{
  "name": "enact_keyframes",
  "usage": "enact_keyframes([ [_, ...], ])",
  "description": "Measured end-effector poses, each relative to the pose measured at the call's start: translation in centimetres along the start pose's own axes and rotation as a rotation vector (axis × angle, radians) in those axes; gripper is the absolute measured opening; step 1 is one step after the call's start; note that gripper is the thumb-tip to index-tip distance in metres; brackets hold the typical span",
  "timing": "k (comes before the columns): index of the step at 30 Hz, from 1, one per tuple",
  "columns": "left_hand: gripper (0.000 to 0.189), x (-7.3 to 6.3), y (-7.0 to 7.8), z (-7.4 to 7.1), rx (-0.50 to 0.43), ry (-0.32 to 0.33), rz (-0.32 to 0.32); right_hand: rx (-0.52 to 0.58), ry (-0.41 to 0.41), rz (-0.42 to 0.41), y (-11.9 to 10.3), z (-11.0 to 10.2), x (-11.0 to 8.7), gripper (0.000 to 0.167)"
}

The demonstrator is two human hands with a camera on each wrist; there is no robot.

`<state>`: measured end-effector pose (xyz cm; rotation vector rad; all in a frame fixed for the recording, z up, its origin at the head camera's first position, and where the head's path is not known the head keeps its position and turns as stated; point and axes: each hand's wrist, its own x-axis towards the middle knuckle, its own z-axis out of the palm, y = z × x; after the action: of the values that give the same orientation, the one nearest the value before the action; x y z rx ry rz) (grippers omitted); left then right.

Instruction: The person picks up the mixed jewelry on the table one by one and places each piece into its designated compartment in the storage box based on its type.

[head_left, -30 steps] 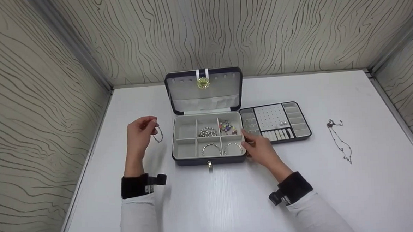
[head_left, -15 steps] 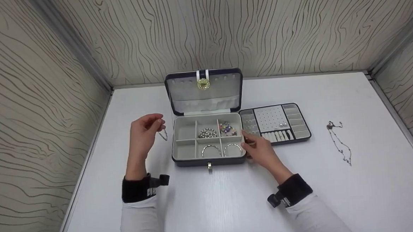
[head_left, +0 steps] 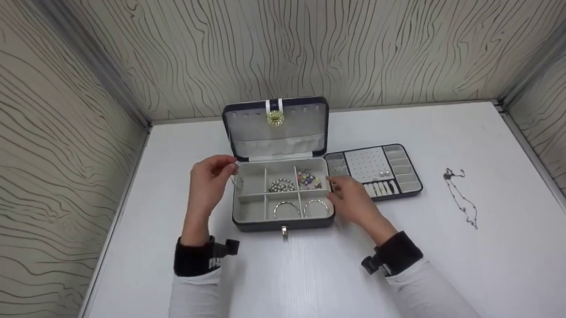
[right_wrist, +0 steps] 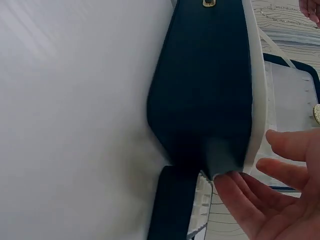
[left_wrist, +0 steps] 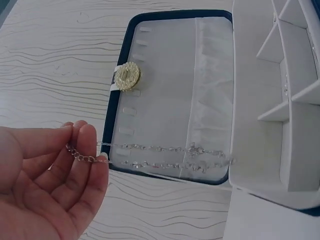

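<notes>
Left hand [head_left: 209,182]: fingertips pinched on a silvery chain bracelet [left_wrist: 192,149], its loop hung by the left rim of the jewelry box [head_left: 257,226]. Judged light, limp, easily snagged; best gripped by the plain links [left_wrist: 91,159]. Right hand [head_left: 355,200], fingers parted, is rested against the box's side. Smooth, dark, leather-like shell [right_wrist: 210,90] noted; pale, matte lining [left_wrist: 160,75]; rectangular compartments [head_left: 252,210].

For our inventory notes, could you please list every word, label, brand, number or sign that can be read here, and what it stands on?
No legible text: none can be read on the jewelry box, the tray or the held chain.
Left sleeve: faint marks at the head picture's bottom edge, cut off and too blurred to read.
</notes>
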<state>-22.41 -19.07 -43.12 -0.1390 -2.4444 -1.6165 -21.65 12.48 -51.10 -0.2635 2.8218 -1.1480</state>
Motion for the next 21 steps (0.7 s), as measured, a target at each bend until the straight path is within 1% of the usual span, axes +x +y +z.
enact_keyframes([
  [4,0.011,0.3,0.5,0.7,0.031,-0.007,0.017,-0.080,0.028,-0.083,-1.3,-0.5,1.1,0.048],
  [6,0.010,0.5,0.8,1.0,0.047,-0.011,0.027,-0.110,0.020,-0.125,-2.0,-0.6,1.8,0.050],
  [10,0.010,1.0,1.3,1.7,0.066,-0.018,0.041,-0.192,-0.017,-0.182,-3.1,-0.8,3.5,0.059],
  [13,0.010,1.4,1.7,2.3,0.070,-0.025,0.042,-0.261,-0.019,-0.228,-3.4,-0.7,4.8,0.065],
  [17,0.011,1.8,2.3,3.1,0.065,-0.041,0.046,-0.368,0.003,-0.286,-3.4,-0.4,6.4,0.071],
  [21,0.012,2.2,3.0,3.9,0.056,-0.059,0.059,-0.484,0.020,-0.301,-3.1,0.1,7.5,0.075],
])
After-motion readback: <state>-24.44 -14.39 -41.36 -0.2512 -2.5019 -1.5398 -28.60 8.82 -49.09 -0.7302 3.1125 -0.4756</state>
